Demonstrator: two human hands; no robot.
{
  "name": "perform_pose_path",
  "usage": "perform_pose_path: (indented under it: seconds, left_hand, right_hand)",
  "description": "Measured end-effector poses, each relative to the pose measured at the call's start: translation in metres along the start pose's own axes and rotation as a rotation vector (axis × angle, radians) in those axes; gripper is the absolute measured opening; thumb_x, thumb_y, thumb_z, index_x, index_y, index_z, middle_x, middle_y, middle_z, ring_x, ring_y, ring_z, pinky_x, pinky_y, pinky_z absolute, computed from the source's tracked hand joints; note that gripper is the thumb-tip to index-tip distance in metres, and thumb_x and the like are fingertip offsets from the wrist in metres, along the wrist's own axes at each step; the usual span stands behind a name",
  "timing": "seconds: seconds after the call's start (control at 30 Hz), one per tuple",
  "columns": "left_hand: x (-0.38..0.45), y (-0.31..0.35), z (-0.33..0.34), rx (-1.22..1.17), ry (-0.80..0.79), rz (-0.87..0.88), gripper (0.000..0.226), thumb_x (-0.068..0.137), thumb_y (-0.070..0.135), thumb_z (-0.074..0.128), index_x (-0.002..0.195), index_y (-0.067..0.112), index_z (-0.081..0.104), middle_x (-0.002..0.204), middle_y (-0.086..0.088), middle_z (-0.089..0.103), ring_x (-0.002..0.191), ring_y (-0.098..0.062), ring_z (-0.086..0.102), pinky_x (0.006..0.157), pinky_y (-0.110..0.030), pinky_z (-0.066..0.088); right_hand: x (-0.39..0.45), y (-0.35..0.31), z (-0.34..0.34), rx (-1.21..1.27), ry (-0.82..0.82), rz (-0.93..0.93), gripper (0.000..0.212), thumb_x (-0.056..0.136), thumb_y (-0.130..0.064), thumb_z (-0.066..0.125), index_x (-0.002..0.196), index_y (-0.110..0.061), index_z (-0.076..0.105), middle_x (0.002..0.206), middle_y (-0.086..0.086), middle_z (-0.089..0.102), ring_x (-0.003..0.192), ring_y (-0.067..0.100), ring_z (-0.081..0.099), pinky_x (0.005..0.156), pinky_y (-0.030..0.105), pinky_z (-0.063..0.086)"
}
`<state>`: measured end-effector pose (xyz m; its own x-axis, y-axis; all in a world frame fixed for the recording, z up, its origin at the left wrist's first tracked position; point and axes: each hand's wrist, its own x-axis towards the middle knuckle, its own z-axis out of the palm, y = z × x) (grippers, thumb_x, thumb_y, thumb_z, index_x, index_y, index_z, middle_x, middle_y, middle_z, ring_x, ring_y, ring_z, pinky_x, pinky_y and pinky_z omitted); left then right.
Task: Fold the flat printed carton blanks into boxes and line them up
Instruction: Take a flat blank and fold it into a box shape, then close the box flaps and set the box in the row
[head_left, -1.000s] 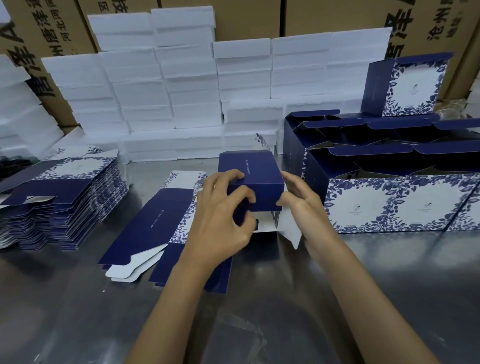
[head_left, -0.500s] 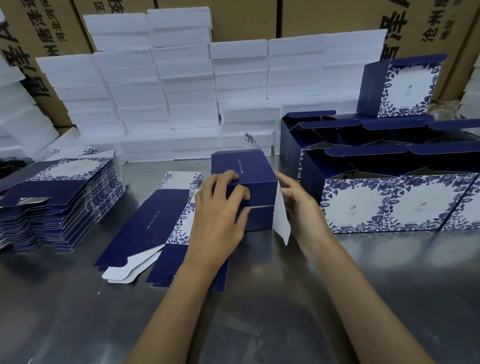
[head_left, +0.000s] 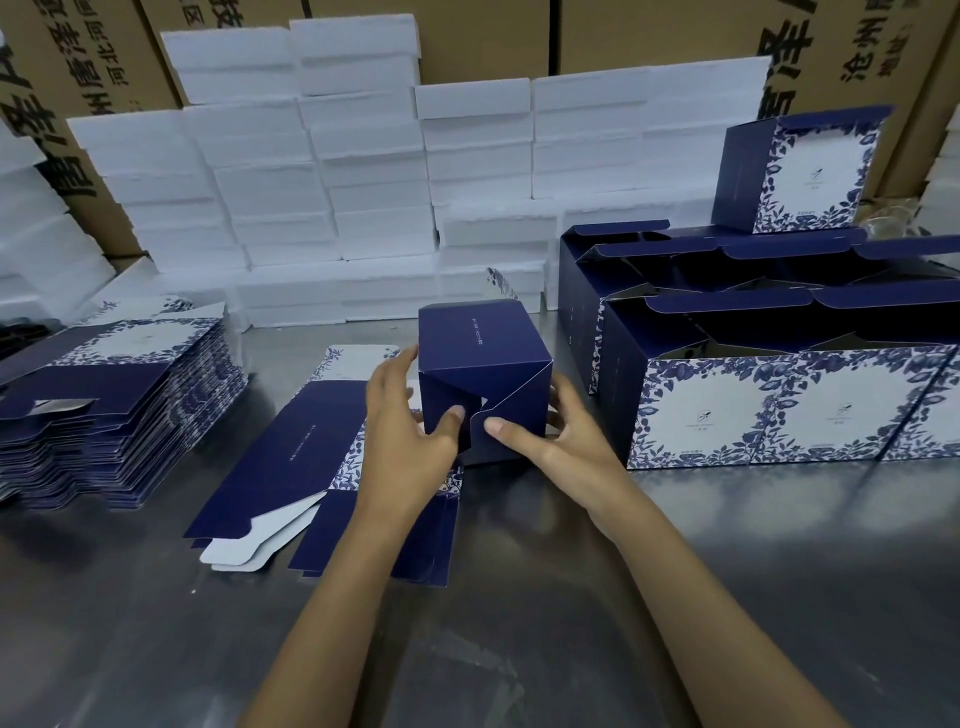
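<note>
A steel table (head_left: 727, 571) is backed by stacked white foam (head_left: 322, 171) and brown cartons. At its centre a navy box (head_left: 480, 358) is gripped between both hands: left hand (head_left: 410, 436) on its left side, right hand (head_left: 566, 441) at its right, both thumbs pressed on the interlocking end flaps. Flat blanks (head_left: 291, 441) lie beneath and left; folded boxes (head_left: 779, 374) are lined up right.

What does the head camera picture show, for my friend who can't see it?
Two bare hands, left hand and right hand, press shut the end flaps of a dark blue cardboard box on a shiny metal table. Flat blue-and-white blanks are stacked left; finished open boxes line up right.
</note>
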<state>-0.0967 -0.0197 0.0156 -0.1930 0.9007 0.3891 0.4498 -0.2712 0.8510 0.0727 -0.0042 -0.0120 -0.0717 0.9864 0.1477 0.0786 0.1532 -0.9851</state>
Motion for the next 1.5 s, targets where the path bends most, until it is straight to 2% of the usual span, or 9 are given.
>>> perform_pose_path:
  seconds: [0.13,0.37,0.53,0.8,0.97,1.13,1.23,1.33,1.5]
  left_hand:
    - [-0.001,0.008,0.0,-0.1,-0.054,-0.079,0.065,0.089,0.002,0.06,0.131,0.048,0.042,0.115,0.028,0.057,0.097,0.014,0.057,0.067,-0.001,0.044]
    - [-0.001,0.014,0.001,-0.157,-0.045,-0.154,0.054,0.088,0.001,0.05,0.127,0.038,0.056,0.119,0.017,0.062,0.106,-0.004,0.061,0.08,-0.018,0.048]
    - [-0.001,0.014,0.0,-0.203,-0.061,-0.141,0.047,0.092,0.001,0.046,0.124,0.031,0.065,0.123,0.01,0.067,0.111,-0.017,0.065,0.096,-0.043,0.053]
    - [-0.001,0.012,0.001,-0.232,-0.057,-0.171,0.043,0.094,0.002,0.045,0.12,0.026,0.067,0.12,0.012,0.068,0.108,-0.012,0.066,0.095,-0.038,0.054]
    - [-0.002,0.014,0.002,-0.281,-0.017,-0.186,0.038,0.094,0.005,0.048,0.114,0.031,0.068,0.114,0.018,0.069,0.102,-0.006,0.066,0.091,-0.029,0.052]
    - [0.001,0.014,-0.005,-0.424,0.02,-0.277,0.032,0.094,0.013,0.055,0.104,0.035,0.075,0.101,0.029,0.067,0.088,0.012,0.06,0.098,-0.039,0.049]
    - [0.002,0.015,-0.006,-0.475,0.074,-0.291,0.035,0.085,0.018,0.068,0.113,0.038,0.066,0.125,0.019,0.057,0.122,-0.007,0.054,0.102,-0.042,0.048]
    - [0.004,0.017,-0.009,-0.623,0.156,-0.307,0.055,0.07,0.029,0.069,0.124,0.034,0.056,0.13,0.01,0.053,0.111,-0.007,0.056,0.089,-0.031,0.047]
    - [0.013,0.021,-0.018,-0.798,0.195,-0.292,0.053,0.075,0.036,0.056,0.126,0.022,0.062,0.104,0.0,0.06,0.087,-0.014,0.051,0.067,-0.026,0.04]
  right_hand:
    - [0.002,0.002,0.008,-0.037,0.13,-0.029,0.068,0.083,-0.03,0.083,0.139,-0.034,0.046,0.122,-0.018,0.066,0.099,-0.011,0.065,0.078,0.011,0.055]
    - [0.002,0.003,0.009,-0.162,0.302,-0.043,0.051,0.085,-0.039,0.078,0.129,-0.036,0.053,0.108,-0.019,0.07,0.103,0.006,0.067,0.094,0.038,0.057]
    - [0.0,0.001,0.009,-0.198,0.404,-0.044,0.048,0.085,-0.043,0.077,0.127,-0.032,0.056,0.111,-0.012,0.071,0.105,0.013,0.067,0.096,0.039,0.054]
    - [-0.001,-0.001,0.011,-0.269,0.47,-0.035,0.055,0.086,-0.05,0.074,0.133,-0.031,0.053,0.12,-0.008,0.07,0.113,0.021,0.065,0.097,0.041,0.052]
    - [-0.003,-0.003,0.01,-0.112,0.34,-0.05,0.055,0.08,-0.053,0.078,0.128,-0.038,0.056,0.113,-0.018,0.071,0.108,0.005,0.067,0.096,0.032,0.053]
    - [-0.001,-0.014,0.011,0.24,0.226,0.012,0.074,0.065,-0.087,0.066,0.128,-0.048,0.057,0.125,-0.03,0.065,0.116,-0.009,0.06,0.101,0.025,0.047]
    - [0.001,-0.012,0.006,0.32,0.194,0.054,0.052,0.069,-0.072,0.07,0.115,-0.048,0.064,0.12,-0.022,0.069,0.116,0.004,0.064,0.101,0.036,0.049]
    - [0.006,-0.014,0.001,0.401,0.197,0.099,0.04,0.062,-0.05,0.066,0.099,-0.035,0.071,0.113,-0.006,0.073,0.112,0.022,0.064,0.098,0.042,0.047]
    - [0.006,-0.011,-0.007,0.289,0.265,-0.035,0.049,0.087,-0.001,0.051,0.114,-0.037,0.068,0.115,-0.017,0.07,0.091,-0.012,0.067,0.07,0.009,0.051]
